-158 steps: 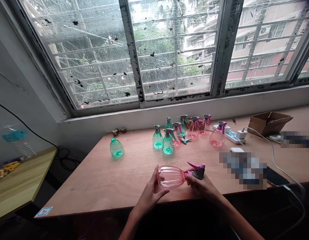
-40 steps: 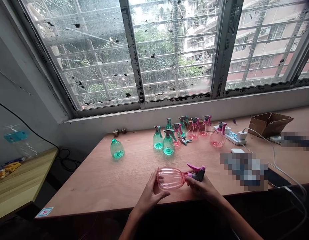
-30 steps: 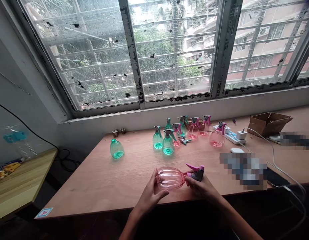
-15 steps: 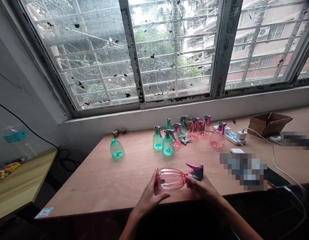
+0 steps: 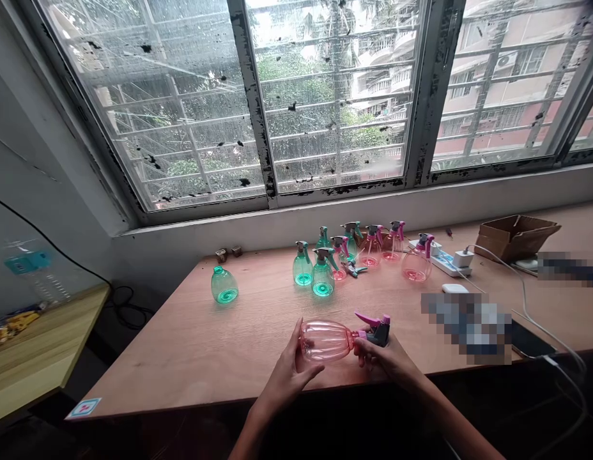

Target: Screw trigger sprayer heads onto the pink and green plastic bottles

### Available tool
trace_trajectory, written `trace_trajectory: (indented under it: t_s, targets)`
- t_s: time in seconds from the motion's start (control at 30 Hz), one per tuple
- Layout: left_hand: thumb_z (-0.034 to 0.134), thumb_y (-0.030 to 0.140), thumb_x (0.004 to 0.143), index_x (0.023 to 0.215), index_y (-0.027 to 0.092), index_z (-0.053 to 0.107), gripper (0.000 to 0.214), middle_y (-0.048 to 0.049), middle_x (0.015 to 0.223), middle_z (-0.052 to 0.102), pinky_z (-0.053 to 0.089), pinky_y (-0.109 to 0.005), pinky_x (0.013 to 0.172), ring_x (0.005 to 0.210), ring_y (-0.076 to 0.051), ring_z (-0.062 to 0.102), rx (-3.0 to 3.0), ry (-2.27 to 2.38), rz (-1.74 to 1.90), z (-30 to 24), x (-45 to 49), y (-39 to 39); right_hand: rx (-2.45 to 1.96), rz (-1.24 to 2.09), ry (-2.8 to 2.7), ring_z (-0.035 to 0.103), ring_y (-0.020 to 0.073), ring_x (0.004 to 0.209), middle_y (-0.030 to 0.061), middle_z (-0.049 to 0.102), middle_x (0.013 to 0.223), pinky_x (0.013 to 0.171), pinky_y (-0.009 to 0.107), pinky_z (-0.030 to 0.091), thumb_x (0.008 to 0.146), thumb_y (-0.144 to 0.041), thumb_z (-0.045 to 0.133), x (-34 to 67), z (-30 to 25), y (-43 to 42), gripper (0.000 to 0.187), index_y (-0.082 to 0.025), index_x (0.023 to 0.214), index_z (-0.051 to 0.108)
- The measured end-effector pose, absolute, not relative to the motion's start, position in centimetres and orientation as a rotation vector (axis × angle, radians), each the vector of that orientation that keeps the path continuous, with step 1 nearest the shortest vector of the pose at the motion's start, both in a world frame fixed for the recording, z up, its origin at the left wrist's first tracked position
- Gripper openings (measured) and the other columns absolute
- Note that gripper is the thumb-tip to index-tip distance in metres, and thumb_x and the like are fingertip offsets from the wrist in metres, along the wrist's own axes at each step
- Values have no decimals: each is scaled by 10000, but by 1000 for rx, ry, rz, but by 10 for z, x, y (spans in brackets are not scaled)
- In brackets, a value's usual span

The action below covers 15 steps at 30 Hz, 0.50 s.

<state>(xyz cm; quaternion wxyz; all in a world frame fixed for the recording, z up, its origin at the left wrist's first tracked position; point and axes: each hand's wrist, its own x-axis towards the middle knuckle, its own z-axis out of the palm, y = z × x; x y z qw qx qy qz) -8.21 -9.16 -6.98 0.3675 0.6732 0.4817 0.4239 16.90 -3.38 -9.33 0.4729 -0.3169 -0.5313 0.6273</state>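
Note:
A clear pink spray bottle lies sideways in the air over the table's front edge, its base to the left. My left hand cups that base, fingers behind it and thumb stretched below. At the neck, my right hand pinches the collar, just under the grey and magenta trigger head. Behind, a green spray bottle stands upright with its head on. Further left is a green bottle without a spray head.
Several more green and pink spray bottles stand toward the window, beside pliers. A power strip, an open cardboard box, a phone and white cables occupy the right. A sticker marks the front left corner.
Both hands keep their hold on the pink spray bottle, which has shifted very slightly left and up. Nothing else has visibly moved.

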Motion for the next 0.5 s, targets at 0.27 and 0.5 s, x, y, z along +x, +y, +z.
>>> trace_trajectory:
  t_s: [0.27, 0.5]
  targets:
    - [725, 408, 810, 1543, 230, 127, 963, -159, 1490, 412, 364, -471, 1112, 1266, -300, 513, 1636, 1211, 1047, -67, -82, -92, -749, 1556, -1279, 625, 163, 483, 24, 689, 666, 446, 259, 449, 744, -466, 801, 169, -97, -33, 392, -165, 918, 620]
    - [777, 361, 768, 1536, 314, 110, 1019, -92, 1451, 471, 311, -457, 1147, 1289, -271, 491, 1719, 1224, 1084, -60, -80, -94, -736, 1550, -1288, 575, 129, 407, 12, 677, 655, 398, 242, 417, 763, -484, 776, 169, -97, -32, 367, -175, 878, 616]
